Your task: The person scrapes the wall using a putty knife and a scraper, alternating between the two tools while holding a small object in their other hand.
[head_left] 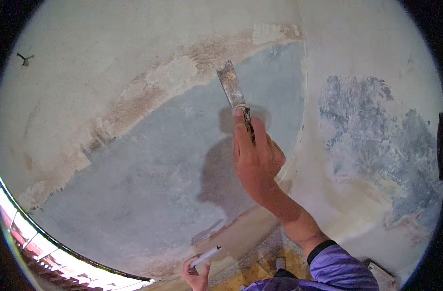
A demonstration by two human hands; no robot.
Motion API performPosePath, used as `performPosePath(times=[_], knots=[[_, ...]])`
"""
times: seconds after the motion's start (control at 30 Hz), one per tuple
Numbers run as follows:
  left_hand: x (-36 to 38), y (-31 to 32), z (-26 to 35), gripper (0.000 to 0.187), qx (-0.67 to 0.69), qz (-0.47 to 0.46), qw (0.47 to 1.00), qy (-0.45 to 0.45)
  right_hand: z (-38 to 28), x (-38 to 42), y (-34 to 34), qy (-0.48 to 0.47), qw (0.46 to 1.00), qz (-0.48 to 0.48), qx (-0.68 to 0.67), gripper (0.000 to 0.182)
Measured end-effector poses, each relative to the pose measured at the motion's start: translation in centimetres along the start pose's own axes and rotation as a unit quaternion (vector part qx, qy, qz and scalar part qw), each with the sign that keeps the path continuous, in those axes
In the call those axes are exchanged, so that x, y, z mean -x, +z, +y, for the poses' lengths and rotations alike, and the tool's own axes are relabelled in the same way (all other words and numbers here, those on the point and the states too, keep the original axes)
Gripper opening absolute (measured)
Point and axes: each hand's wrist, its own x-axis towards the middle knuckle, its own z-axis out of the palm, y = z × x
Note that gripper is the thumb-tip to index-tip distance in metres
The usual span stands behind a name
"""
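My right hand [258, 154] is raised in front of the wall, closed round the dark, worn handle of a scraper [230, 85]. Its flat metal blade, stained with rust and old plaster, points up and overlaps the top border of the grey wall patch [158, 169]. The thumb presses along the handle near the blade. Low in the view, my left hand [196, 278] grips a pale, narrow bar-like thing [205, 256] with a dark tip, tilted up to the right. What kind of thing it is, I cannot tell.
Rough, brownish plaster [134, 99] borders the grey patch along its top. A bent metal hook [24, 59] sticks out at upper left. The right-hand wall has a mottled grey area [362, 114]. At lower left is a bright opening with railings [34, 238]; yellowish floor [292, 262] shows below.
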Motion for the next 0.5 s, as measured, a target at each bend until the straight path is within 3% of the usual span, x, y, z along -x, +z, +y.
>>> performPosePath(times=[0.1, 0.2, 0.3, 0.5], knots=[[-0.4, 1.3, -0.9, 0.044, -0.009, 0.025, 0.999, 0.047, 0.6, 0.3, 0.1, 0.020, 0.998, -0.017, -0.060, 0.029], [-0.6, 2.4, 0.4, 0.045, 0.036, -0.016, 0.998, 0.057, 1.7, -0.1, 0.0, 0.069, 0.983, -0.046, -0.162, 0.030], [-0.4, 2.7, 0.8, 0.044, 0.043, -0.014, 0.998, 0.048, 3.1, -0.8, 0.1, 0.143, 0.936, -0.057, -0.317, 0.033], [1.5, 0.5, -1.4, 0.045, 0.008, 0.079, 0.996, 0.052, 5.7, -3.2, 0.4, 0.182, 0.845, -0.254, -0.434, 0.034]])
